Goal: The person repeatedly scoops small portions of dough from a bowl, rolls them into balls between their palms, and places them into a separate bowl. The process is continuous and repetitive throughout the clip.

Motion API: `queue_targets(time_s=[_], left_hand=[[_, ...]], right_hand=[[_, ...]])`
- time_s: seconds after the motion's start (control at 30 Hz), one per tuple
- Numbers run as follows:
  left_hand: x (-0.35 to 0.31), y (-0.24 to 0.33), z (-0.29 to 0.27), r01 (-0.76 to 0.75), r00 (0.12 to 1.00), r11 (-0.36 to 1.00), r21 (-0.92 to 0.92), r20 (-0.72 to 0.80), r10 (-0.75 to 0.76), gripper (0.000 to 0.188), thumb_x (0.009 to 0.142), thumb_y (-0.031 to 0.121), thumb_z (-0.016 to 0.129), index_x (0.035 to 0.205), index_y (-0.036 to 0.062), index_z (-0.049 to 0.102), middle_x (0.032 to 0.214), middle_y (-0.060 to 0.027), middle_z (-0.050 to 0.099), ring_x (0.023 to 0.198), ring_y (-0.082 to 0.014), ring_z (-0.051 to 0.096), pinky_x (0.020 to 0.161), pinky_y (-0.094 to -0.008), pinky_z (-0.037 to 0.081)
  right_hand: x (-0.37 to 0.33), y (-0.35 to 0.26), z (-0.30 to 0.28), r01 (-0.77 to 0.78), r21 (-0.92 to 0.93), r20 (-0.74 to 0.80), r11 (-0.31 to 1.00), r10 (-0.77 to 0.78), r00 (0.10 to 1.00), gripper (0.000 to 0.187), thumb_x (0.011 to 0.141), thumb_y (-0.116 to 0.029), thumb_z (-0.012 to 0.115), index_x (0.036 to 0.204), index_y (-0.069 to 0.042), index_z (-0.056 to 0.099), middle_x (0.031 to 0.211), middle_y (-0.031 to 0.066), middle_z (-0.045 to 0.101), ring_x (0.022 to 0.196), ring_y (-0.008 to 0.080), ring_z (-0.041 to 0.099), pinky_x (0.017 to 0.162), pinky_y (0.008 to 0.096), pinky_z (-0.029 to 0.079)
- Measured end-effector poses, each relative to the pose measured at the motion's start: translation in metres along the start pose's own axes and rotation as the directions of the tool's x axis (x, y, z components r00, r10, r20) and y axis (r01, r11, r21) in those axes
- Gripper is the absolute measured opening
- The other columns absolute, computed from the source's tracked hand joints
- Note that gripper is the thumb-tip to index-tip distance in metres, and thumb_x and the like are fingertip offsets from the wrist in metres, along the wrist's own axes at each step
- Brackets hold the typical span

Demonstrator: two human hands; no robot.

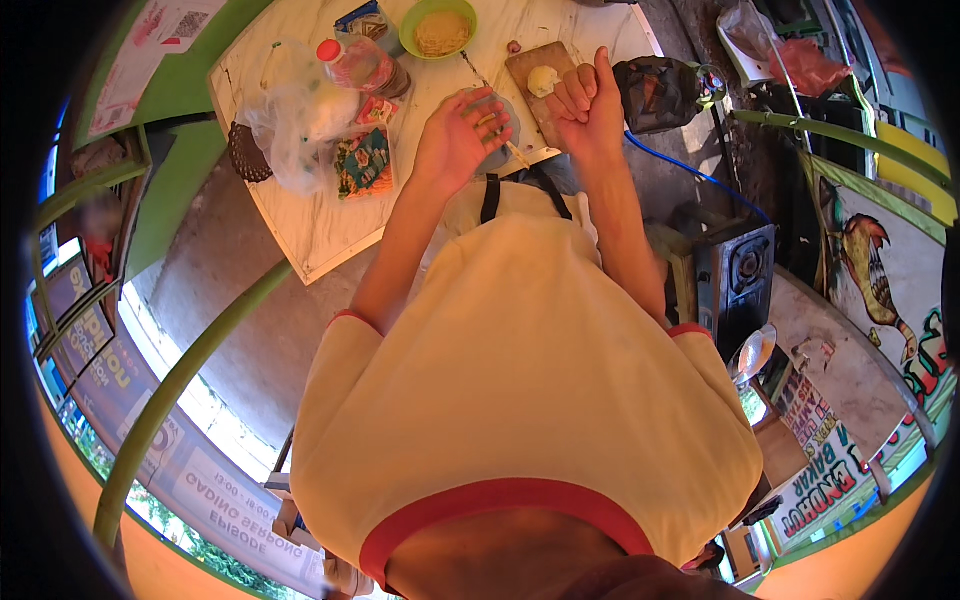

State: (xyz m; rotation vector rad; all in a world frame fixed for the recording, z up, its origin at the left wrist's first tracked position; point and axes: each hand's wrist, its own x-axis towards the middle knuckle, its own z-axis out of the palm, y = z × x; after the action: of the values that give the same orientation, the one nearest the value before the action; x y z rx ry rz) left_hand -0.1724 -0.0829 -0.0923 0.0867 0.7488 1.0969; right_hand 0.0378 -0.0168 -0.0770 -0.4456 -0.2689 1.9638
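My left hand point(465, 140) is held palm up over a grey, see-through dish point(510, 118) at the table's near edge. Its fingers are spread and bent, and small greenish-yellow bits seem to show among them. To the right, my right hand point(590, 112) is raised with the thumb up and the fingers curled toward the palm; nothing shows in it. Beside it lies a wooden cutting board point(522, 68) bearing a pale, rounded lump point(543, 81) whose kind I cannot make out. A thin light stick or handle point(517, 155) lies below the dish.
On the table point(330, 235) stand a green bowl point(412, 38) of yellowish food, a red-capped bottle point(362, 66), plastic bags point(300, 115) and a tray of cut vegetables point(364, 165). A black bag point(652, 95) sits right of the board. A gas stove point(740, 265) stands at my right.
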Motion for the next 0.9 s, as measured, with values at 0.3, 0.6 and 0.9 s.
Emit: queue_targets(time_s=[0.3, 0.6, 0.9], left_hand=[[-0.007, 0.001, 0.076, 0.084, 0.990, 0.961, -0.262, 0.131, -0.051, 0.053, 0.109, 0.048, 0.046, 0.132, 0.0019, 0.055, 0.120, -0.0140, 0.061, 0.117, -0.0250, 0.059, 0.103, -0.0417, 0.049], [0.018, 0.012, 0.050, -0.285, 0.953, 0.955, -0.076, 0.081, 0.291, 0.035, 0.112, 0.035, 0.050, 0.085, 0.0126, 0.046, 0.068, 0.0019, 0.036, 0.054, -0.0105, 0.030, 0.053, -0.0254, 0.029], [-0.002, -0.005, 0.080, -0.625, 0.727, 0.307, 0.718, 0.393, 0.563, 0.032, 0.111, 0.027, 0.049, 0.096, 0.0022, 0.062, 0.079, -0.0104, 0.066, 0.062, -0.0181, 0.061, 0.061, -0.0311, 0.046]], right_hand=[[-0.008, 0.019, 0.066, 0.651, -0.699, 0.713, -0.295, -0.233, 0.661, 0.047, 0.112, -0.031, 0.045, 0.086, 0.000, 0.069, 0.085, 0.0097, 0.074, 0.076, 0.0198, 0.066, 0.068, 0.0324, 0.046], [-0.015, -0.006, 0.053, 0.434, -0.808, 0.209, 0.397, -0.497, 0.842, 0.053, 0.114, -0.036, 0.030, 0.122, 0.005, 0.064, 0.126, 0.0186, 0.070, 0.121, 0.0298, 0.066, 0.102, 0.0410, 0.050], [-0.023, 0.033, 0.045, -0.108, -0.124, -0.319, 0.986, 0.063, 0.946, 0.043, 0.113, -0.038, 0.043, 0.124, -0.001, 0.062, 0.109, 0.0074, 0.069, 0.100, 0.0209, 0.068, 0.093, 0.0363, 0.052]])
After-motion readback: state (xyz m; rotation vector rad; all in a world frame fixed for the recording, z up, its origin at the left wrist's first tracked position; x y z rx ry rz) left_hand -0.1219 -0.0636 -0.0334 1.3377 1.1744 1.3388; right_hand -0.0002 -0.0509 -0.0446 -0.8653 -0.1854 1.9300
